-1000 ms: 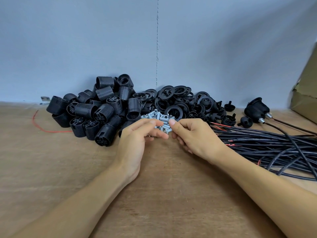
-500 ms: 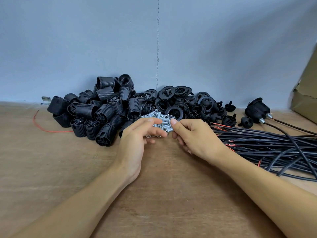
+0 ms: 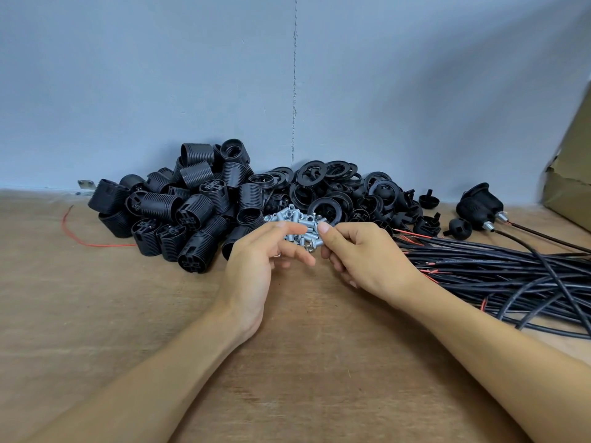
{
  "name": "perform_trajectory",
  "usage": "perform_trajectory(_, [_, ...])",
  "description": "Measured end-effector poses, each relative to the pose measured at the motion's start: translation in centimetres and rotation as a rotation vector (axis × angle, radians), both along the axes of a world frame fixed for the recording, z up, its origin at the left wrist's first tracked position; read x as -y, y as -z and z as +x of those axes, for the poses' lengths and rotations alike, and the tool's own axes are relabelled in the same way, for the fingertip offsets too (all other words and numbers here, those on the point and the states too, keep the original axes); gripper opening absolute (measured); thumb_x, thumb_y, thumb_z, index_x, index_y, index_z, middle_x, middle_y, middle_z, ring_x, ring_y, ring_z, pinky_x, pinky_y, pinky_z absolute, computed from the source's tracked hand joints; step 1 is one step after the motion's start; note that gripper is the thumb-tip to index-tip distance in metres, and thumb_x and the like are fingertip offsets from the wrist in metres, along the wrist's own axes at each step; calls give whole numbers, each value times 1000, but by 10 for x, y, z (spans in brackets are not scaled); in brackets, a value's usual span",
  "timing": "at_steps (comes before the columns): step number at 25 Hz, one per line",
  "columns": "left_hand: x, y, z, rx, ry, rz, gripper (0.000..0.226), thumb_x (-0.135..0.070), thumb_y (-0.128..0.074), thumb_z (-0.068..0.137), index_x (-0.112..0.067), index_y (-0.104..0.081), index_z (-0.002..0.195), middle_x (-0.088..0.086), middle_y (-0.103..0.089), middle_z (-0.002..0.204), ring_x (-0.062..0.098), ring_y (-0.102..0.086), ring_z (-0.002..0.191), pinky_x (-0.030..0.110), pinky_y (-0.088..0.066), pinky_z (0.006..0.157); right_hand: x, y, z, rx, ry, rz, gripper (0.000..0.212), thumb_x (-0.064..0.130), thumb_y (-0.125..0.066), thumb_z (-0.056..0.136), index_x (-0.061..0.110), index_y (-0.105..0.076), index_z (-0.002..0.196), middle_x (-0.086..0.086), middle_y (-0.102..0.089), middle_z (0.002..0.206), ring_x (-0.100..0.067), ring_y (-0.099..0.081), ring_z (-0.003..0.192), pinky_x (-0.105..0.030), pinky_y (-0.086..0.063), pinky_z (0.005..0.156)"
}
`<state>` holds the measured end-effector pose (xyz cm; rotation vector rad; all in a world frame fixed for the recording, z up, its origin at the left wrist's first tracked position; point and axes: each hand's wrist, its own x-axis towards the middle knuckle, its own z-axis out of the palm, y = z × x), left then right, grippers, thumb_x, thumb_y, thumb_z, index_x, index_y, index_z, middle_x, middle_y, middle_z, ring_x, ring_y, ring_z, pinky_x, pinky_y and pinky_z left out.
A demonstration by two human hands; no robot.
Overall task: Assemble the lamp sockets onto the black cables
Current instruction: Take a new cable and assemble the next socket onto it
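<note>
lamp sockets (image 3: 179, 215): a heap of ribbed black barrels lies on the bench (image 3: 287, 362) at 10 o'clock from the hands, against the grey-blue wall (image 3: 160, 75); none is in a hand.
black cables (image 3: 495, 266): a loose bundle lies at 3 o'clock from the hands, its stripped red ends pointing toward the middle of the bench.
black rings (image 3: 323, 183): piled at 12 o'clock, touching the socket heap on their left side.
metal fittings (image 3: 297, 219): a small heap of silver threaded pieces just in front of the rings, right at the fingertips of both hands.
left hand (image 3: 256, 260): palm turned inward, fingers (image 3: 287, 227) loosely stretched out with the forefinger over the fittings; i cannot tell whether they hold a piece.
right hand (image 3: 364, 254): fingers curled, thumb and forefinger pinching at the near edge of the metal fittings.
assembled socket (image 3: 478, 204): at 2 o'clock, beyond the bundle, with cables leading out of it to the right.
small black caps (image 3: 428, 199): scattered between the rings and the assembled socket.
red wire (image 3: 80, 238): a thin loose strand at 9 o'clock, beside the socket heap.
cardboard box (image 3: 572, 187): at the right edge, partly cut off.
</note>
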<state>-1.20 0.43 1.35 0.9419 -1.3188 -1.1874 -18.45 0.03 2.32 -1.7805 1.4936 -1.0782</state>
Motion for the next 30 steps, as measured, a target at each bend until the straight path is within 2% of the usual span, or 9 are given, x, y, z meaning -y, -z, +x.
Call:
perform_trajectory(3, [1,1,1,-16,-3,0,31,-29,-43,106,-24,-74,107,1,-79,99,8,-70,106,40,-47,93,0,0,0,2,-5,2,53,47,-49,103,6,-63,73,-4,-56,50,-12,-44,35,-14,-36,42])
perform_trajectory(6, [1,1,1,18,-3,-15,34,-31,-44,104,-24,-77,100,6,-79,88,10,-70,100,38,-45,88,0,-1,0,-10,3,3,53,47,-48,103,7,-64,73,-3,-56,51,-11,-44,35,-14,-36,42])
perform_trajectory(10, [1,1,1,11,-9,-14,35,-33,-43,105,-27,-77,101,0,-79,96,6,-70,102,40,-46,91,-1,-1,1,-13,2,15,52,47,-48,103,7,-64,74,-2,-56,50,-12,-45,36,-16,-38,42])
perform_trajectory(12, [1,2,1,34,0,-20,39,-34,-41,105,-28,-78,95,6,-78,83,7,-69,91,38,-45,87,-1,-1,0,-9,3,17,52,47,-49,103,7,-64,73,-2,-56,50,-11,-45,36,-17,-38,41])
perform_trajectory(14, [0,2,1,18,-20,-20,39,-32,-42,105,-28,-79,93,7,-77,81,10,-68,86,38,-44,83,-1,-1,1,-11,2,15,52,47,-49,103,8,-64,73,-2,-56,50,-12,-45,36,-17,-38,42])
perform_trajectory(17, [1,2,1,-12,-35,-25,35,-31,-42,105,-27,-76,103,-2,-79,98,6,-68,101,38,-47,87,-1,-1,1,-8,-3,14,52,46,-49,103,7,-63,73,-3,-56,50,-13,-45,36,-17,-37,42])
perform_trajectory(21, [-1,2,1,19,-19,-16,41,-37,-41,105,-26,-80,95,9,-76,73,10,-70,97,37,-44,90,0,-1,0,-8,0,19,52,47,-49,103,8,-64,73,-1,-56,50,-12,-46,36,-16,-38,42])
perform_trajectory(25, [0,1,1,-7,-21,-36,37,-36,-40,104,-26,-76,107,-2,-79,99,4,-68,108,40,-45,94,0,-1,0,-11,-8,15,52,47,-48,103,7,-63,74,-2,-56,50,-12,-45,36,-16,-38,42])
perform_trajectory(30, [-1,1,-1,30,-16,-38,41,-35,-39,106,-26,-78,95,4,-79,87,3,-68,102,38,-41,92,0,-1,0,-16,-1,10,52,48,-48,103,9,-63,72,0,-56,49,-11,-46,35,-15,-38,42])
